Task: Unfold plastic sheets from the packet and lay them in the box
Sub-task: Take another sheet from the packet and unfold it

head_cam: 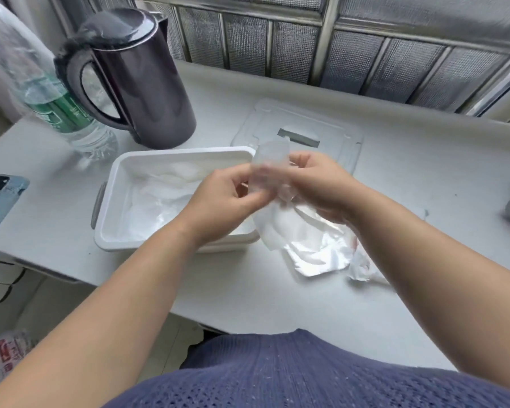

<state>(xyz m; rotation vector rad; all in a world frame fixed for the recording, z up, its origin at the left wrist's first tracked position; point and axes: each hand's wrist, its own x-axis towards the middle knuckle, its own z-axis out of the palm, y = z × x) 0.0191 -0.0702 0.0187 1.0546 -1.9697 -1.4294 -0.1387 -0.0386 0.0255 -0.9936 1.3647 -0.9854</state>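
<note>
Head view | left hand and right hand close together, pinching one sheet by box edge | risk: clingy film tears or drops onto packet

Bare forearms; blue-purple open-knit top.

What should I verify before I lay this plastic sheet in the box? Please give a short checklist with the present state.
1. Grip: the left hand and the right hand both pinch the plastic sheet: ok.
2. Unfolded fully: it looks narrow and is blurred: cannot tell.
3. The box is open; its lid lies on the table behind it: ok.
4. Room left: the sheets inside lie below the rim: ok.
5. The packet is out of the way, on the table right of the box: ok.
</note>
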